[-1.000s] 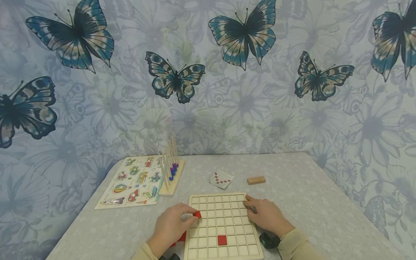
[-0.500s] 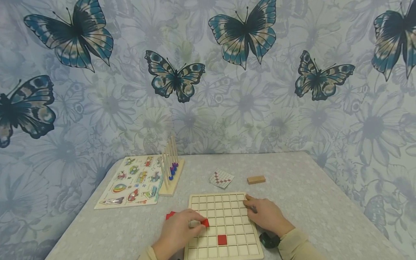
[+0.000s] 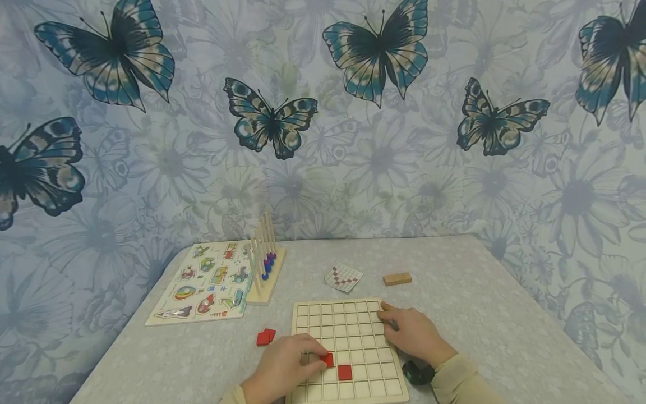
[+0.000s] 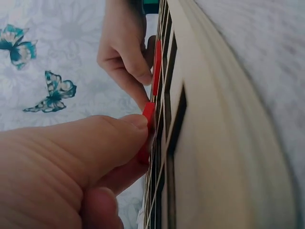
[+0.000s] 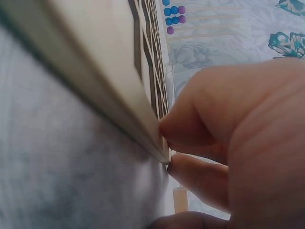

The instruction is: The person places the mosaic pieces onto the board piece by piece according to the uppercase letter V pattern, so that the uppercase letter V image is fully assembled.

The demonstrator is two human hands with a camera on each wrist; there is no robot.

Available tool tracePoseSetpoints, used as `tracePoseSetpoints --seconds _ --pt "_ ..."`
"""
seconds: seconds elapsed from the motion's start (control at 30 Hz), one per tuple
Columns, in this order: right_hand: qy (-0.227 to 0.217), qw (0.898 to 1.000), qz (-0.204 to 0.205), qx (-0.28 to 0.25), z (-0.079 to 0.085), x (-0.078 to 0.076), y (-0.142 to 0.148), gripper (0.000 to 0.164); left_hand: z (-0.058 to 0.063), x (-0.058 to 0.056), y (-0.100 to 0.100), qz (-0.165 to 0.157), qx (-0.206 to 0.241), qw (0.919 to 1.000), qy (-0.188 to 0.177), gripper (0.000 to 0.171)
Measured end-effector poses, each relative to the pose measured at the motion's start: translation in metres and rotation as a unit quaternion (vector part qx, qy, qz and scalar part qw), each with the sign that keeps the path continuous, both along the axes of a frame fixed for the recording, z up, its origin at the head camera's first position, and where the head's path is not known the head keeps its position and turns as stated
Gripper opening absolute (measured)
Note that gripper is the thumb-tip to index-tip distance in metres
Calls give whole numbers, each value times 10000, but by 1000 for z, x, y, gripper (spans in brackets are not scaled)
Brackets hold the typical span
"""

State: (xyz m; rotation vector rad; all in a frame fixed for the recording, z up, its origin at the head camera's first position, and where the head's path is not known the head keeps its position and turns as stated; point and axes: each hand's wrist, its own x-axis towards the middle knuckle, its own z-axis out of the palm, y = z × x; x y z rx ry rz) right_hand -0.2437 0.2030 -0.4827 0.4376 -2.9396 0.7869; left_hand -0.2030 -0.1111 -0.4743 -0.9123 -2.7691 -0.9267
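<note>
A wooden grid board (image 3: pixel 348 325) lies in front of me, with one red square tile (image 3: pixel 345 372) set in a cell of its lower half. Thumb and fingertips of my left hand (image 3: pixel 287 363) pinch a second red tile (image 3: pixel 330 360) low over the grid, just left of the first. The left wrist view has this held tile (image 4: pixel 148 114) tilted against the grid, its lower part behind the fingers. My right hand (image 3: pixel 416 336) grips the board's right edge near the far corner; in the right wrist view its thumb (image 5: pixel 181 126) presses the rim.
Loose red tiles (image 3: pixel 264 337) lie left of the board. Beyond it are a card with a red grid pattern (image 3: pixel 344 278) and a small wooden block (image 3: pixel 397 279). Back left stand a peg rack with beads (image 3: pixel 267 275) and a picture puzzle (image 3: pixel 202 283).
My left hand has carried its red tile rightward and nearer across the grid, beside the placed tile. Loose tiles left of the board have come into view. The right hand stays put.
</note>
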Motion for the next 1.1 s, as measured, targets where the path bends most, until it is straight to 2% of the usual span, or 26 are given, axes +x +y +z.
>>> tracePoseSetpoints --seconds 0.13,0.37,0.57,0.87,1.1 --pt "-17 10000 22 2 -1 -1 1 38 -2 1 1 -85 17 9999 -58 16" --pt "-31 9999 133 -38 -1 -2 2 38 -4 -1 1 -163 298 9993 -141 4" --pt "6 9999 115 34 -1 -4 2 38 -3 -2 2 -202 406 9988 -166 6" --pt "9 9999 101 52 1 -3 2 38 -6 -4 3 -98 499 9984 -251 6" --pt "11 9999 88 70 1 -2 1 38 -8 -5 5 18 524 9985 -125 7"
